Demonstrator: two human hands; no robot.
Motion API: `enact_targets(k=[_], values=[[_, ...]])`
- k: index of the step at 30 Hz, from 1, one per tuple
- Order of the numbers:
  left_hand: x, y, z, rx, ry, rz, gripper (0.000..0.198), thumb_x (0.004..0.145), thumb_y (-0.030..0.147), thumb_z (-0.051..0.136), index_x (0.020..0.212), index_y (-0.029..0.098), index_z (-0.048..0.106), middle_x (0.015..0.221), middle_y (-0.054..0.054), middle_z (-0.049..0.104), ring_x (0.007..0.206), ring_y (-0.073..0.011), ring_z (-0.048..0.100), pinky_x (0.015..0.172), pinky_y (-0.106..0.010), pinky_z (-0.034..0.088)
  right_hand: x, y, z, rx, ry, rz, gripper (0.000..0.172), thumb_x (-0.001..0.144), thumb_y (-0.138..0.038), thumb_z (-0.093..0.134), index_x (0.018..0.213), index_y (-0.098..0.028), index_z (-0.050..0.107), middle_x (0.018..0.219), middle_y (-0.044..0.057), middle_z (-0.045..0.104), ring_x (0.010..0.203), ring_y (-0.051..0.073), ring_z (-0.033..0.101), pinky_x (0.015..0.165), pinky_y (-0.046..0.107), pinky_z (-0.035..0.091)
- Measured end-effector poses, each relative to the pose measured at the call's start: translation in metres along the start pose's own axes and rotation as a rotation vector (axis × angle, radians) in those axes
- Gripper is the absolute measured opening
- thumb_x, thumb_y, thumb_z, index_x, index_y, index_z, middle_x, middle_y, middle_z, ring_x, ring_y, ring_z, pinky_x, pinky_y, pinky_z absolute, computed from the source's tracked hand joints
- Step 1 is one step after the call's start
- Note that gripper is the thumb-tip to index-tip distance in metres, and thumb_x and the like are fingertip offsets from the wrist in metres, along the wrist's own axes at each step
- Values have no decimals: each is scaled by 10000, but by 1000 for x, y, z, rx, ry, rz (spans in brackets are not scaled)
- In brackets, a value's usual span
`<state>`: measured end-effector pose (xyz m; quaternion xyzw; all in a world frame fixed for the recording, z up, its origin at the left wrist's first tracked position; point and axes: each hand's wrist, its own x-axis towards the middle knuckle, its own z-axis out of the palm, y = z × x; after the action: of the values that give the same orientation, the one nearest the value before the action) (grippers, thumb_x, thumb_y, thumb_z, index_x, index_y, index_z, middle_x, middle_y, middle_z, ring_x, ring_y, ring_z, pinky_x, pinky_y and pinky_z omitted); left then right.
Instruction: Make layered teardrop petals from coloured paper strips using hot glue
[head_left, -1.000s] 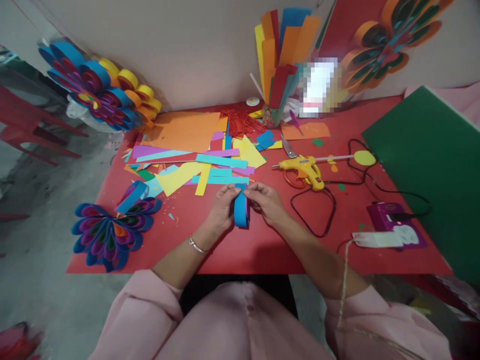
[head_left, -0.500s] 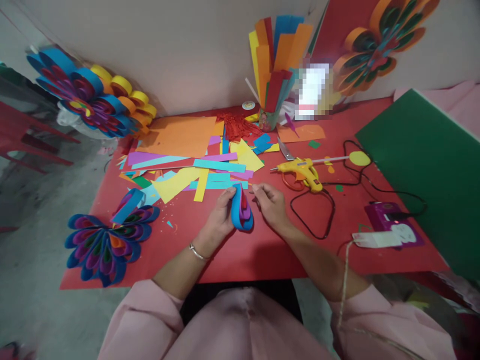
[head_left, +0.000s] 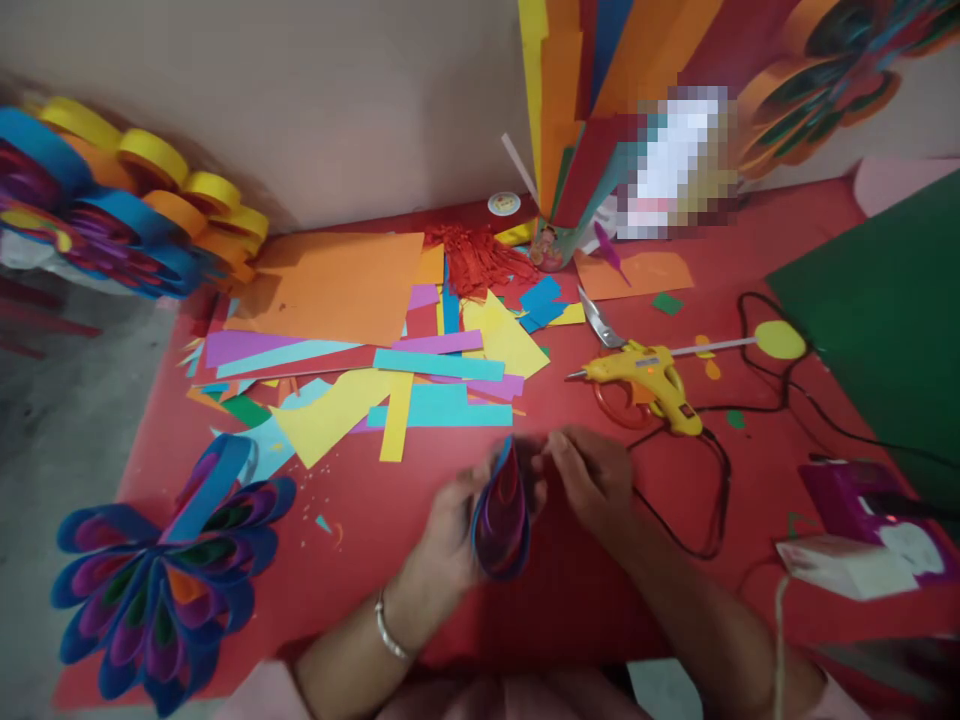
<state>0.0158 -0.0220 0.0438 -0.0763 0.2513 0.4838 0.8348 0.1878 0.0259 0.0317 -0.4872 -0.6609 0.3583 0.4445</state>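
My left hand point(head_left: 448, 530) is closed around a teardrop-shaped paper petal point(head_left: 504, 535) made of nested blue, purple and red strips. The petal's pinched tip points away from me and its rounded end faces me. Just right of the tip, my right hand point(head_left: 596, 480) has thumb and forefinger pressed together; what they pinch, if anything, is too small and blurred to name. To the left on the table rests a half-round paper flower point(head_left: 169, 590) of similar blue, purple and green petals. A yellow glue gun point(head_left: 652, 380) lies beyond my right hand.
Scissors point(head_left: 600, 318) lie partly under the glue gun, whose black cord loops at right near a purple power box point(head_left: 851, 500). Paper strips and an orange sheet point(head_left: 330, 285) cover the back left. A cup point(head_left: 551, 245) holds upright strips; a green board point(head_left: 892, 270) leans in at right.
The view has come closer to the table. In my left hand the petal has turned, showing more of its inner loops. My right hand remains pinched beside its tip.
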Motion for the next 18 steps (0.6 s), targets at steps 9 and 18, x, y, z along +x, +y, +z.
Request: enact_targets(k=[9,18], values=[[-7,0,-25,-88,88,-225,596,856,476,731,1385,205,775,1500,-158,716,1267,-365,731,1120,-521,574,10,-9,-11,-88,-75,-124,271,1030,-89,522,816,-252,551,603,-56,595,521,99,540,557,245,428],[-12,8,-18,85,-59,-228,827,830,437,833,1599,242,601,1270,-132,772,909,-233,776,712,-272,597,16,-9,-15,-79,-128,-60,268,1013,-61,495,835,-261,514,604,-56,555,523,109,519,530,267,401]])
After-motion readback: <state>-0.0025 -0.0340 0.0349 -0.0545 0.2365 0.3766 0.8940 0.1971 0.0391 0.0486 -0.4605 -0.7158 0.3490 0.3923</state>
